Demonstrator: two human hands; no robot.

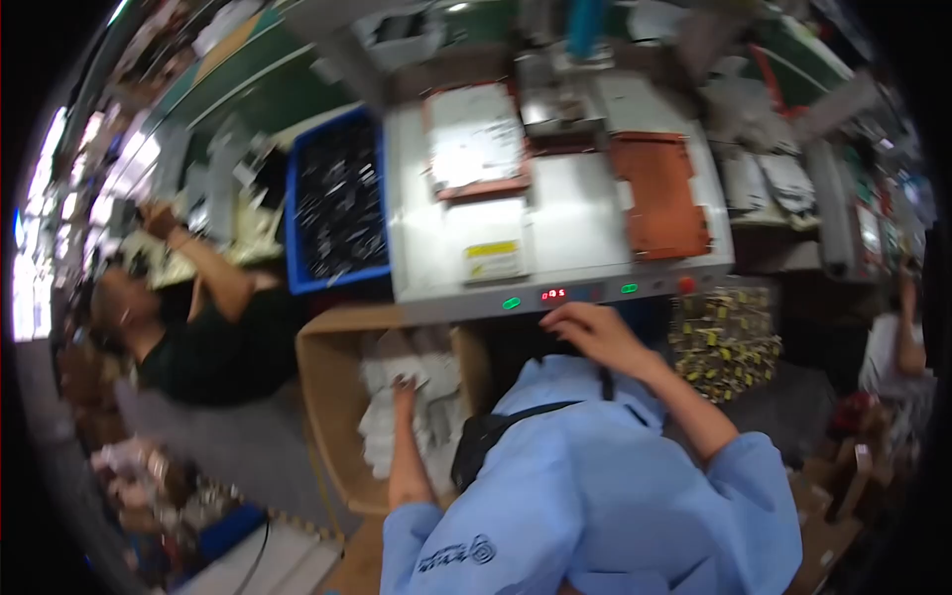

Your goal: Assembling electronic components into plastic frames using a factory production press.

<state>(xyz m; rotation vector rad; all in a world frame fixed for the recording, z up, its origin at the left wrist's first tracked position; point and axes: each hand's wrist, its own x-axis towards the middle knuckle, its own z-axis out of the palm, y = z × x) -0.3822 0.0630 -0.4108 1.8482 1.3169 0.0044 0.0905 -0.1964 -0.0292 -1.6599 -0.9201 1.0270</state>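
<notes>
My left hand (405, 389) reaches down into an open cardboard box (327, 392), its fingers closed on one of the white parts (387, 421) heaped there. The exact grip is small and blurred. Nothing is in my right hand (593, 333); its fingers are loosely stretched just below the front edge of a grey bench machine (575, 213). On the machine's flat top, a copper-coloured fixture at the left carries a white panel (476, 134). A bare orange-copper fixture plate (662, 193) lies at the right.
A blue bin (337, 198) full of dark glossy parts stands left of the machine. Lit green buttons and a red knob (686, 285) line its front. Right of my lap hangs a bundle of yellow-tagged pieces (726, 342). A co-worker (213, 327) sits at the left.
</notes>
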